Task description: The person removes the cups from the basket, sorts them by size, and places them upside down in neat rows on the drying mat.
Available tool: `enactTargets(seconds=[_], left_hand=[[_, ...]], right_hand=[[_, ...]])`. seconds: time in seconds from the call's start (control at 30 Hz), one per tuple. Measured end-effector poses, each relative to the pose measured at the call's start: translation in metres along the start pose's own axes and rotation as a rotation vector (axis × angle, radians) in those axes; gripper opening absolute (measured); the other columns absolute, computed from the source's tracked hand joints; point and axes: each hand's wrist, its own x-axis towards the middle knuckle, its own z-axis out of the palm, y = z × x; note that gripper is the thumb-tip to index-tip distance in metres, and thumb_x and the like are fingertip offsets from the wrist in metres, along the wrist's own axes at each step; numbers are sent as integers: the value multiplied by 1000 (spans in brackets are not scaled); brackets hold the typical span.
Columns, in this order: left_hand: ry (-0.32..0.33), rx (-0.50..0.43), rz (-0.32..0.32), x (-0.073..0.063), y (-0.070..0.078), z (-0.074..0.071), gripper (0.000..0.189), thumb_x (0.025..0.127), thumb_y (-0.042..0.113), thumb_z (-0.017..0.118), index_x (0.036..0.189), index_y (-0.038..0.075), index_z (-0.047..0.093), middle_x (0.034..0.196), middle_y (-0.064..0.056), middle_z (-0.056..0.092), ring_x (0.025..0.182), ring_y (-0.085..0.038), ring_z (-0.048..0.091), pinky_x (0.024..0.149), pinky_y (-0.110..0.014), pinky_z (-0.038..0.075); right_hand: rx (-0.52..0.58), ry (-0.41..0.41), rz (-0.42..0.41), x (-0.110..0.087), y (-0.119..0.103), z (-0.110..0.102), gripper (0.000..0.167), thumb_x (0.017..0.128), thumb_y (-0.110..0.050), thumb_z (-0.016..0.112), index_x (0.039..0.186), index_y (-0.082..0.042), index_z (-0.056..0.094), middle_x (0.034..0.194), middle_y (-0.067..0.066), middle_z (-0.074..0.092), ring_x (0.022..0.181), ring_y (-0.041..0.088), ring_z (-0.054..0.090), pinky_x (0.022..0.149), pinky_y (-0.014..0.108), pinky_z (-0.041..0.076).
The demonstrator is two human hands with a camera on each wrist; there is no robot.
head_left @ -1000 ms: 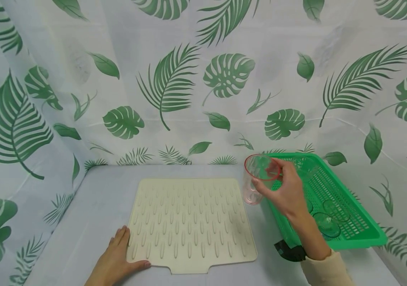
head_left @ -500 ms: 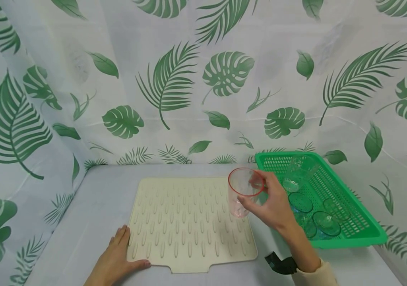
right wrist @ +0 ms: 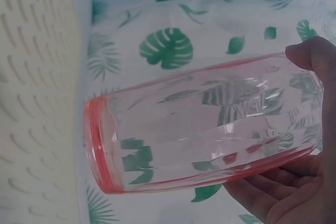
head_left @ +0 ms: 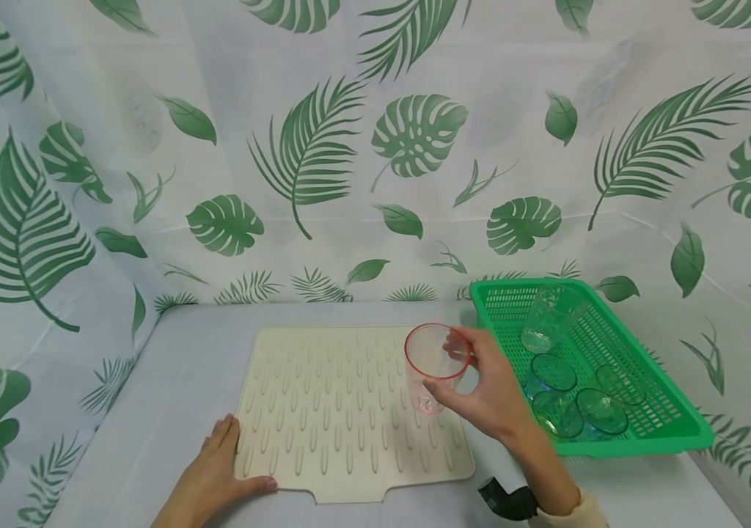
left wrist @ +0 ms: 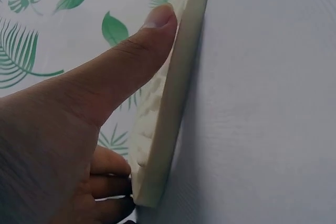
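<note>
My right hand (head_left: 491, 400) holds a clear pink-tinted drinking glass (head_left: 423, 367) with a red rim, thumb on one side and fingers on the other near the mouth. The glass is roughly upright, mouth up, over the right part of a cream ridged mat (head_left: 336, 411). In the right wrist view, the base of the glass (right wrist: 102, 145) appears apart from the mat (right wrist: 37, 129). At the mat's near left corner lies my left hand (head_left: 210, 473), its thumb along the front edge and its fingers against the left side. The left wrist view shows the thumb (left wrist: 136, 51) touching the mat's edge.
To the right stands a green plastic basket (head_left: 653, 446) with a clear glass (head_left: 550, 319) leaning at its back and several bluish-green glasses (head_left: 552, 374) nearer the front. A leaf-patterned sheet (head_left: 336, 264) hangs behind the white tabletop (head_left: 171, 381).
My right hand has carried the glass leftward and nearer to me, from beside the basket to over the mat's right part. The left hand has stayed at the mat's corner.
</note>
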Motion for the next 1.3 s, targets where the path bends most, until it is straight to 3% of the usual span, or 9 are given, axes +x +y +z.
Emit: enactTargets(seconds=[0.1, 0.23, 0.43, 0.83, 1.0, 1.2, 1.3], left_hand=[[-10, -22, -15, 4, 7, -4, 137, 65, 73, 78, 153, -14, 19, 162, -35, 13, 149, -54, 12, 116, -66, 30], [37, -93, 25, 12, 23, -12, 129, 74, 74, 70, 158, -6, 13, 167, -26, 9, 153, -47, 12, 119, -64, 27], [127, -196, 165, 22, 57, -24, 118, 78, 75, 65, 161, 9, 15, 169, -13, 17, 153, -38, 24, 117, -62, 34], [147, -333, 444, 21, 127, -42, 104, 79, 63, 75, 160, 35, 16, 166, 2, 28, 151, -28, 34, 113, -59, 42], [147, -378, 535, 24, 141, -43, 102, 78, 58, 79, 159, 36, 21, 162, 5, 34, 146, -25, 41, 108, -57, 47], [132, -468, 665, 29, 150, -41, 100, 77, 47, 85, 157, 34, 27, 155, 12, 41, 139, -17, 49, 106, -44, 52], [128, -513, 721, 31, 155, -41, 99, 77, 40, 87, 157, 31, 30, 152, 9, 45, 134, -18, 52, 104, -41, 54]], right_hand=[[-1, -13, 5, -1, -2, 1, 75, 70, -22, 89, 134, -5, 53, 117, 5, 64, 106, 18, 64, 84, 47, 62], [-12, -31, 12, -3, -4, 2, 74, 71, -24, 88, 134, -6, 53, 117, 5, 63, 107, 17, 64, 85, 47, 61], [24, -57, 21, -4, -5, 8, 74, 71, -25, 88, 135, -10, 52, 117, 3, 63, 108, 16, 63, 87, 46, 60], [116, -125, -1, -6, -12, 23, 74, 71, -24, 88, 135, -14, 51, 119, 1, 62, 110, 14, 62, 87, 37, 60], [148, -158, -45, -6, -16, 29, 74, 73, -26, 87, 136, -17, 51, 121, -2, 61, 111, 15, 62, 87, 40, 60], [178, -192, -88, -7, -22, 34, 75, 73, -28, 87, 137, -19, 49, 123, -4, 61, 113, 14, 62, 88, 40, 61], [197, -207, -103, -8, -24, 35, 74, 73, -28, 87, 137, -19, 49, 123, -4, 61, 113, 14, 63, 89, 40, 61]])
